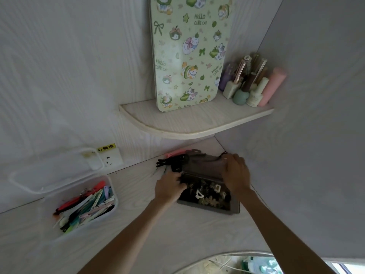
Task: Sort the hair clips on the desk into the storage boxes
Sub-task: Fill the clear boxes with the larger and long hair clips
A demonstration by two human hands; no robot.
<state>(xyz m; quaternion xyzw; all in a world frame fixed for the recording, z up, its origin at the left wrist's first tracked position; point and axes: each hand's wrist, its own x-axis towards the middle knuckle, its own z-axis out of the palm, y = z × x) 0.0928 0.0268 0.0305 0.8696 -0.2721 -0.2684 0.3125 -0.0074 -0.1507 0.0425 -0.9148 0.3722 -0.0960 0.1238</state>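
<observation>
Head view: two storage boxes (207,196), two hands (169,186).

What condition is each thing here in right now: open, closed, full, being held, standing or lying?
Dark grey storage box: lid open, small clips inside.
Grey hinged lid: raised, right hand's grip on it.
Clear plastic storage box: open, full of long colourful clips.
Black hair clips: lying on desk behind box.
Pink hair clip: lying by wall.
Left hand: at grey box's left edge.
Right hand: holding lid.
Nail polish bottles: upright on shelf.
</observation>
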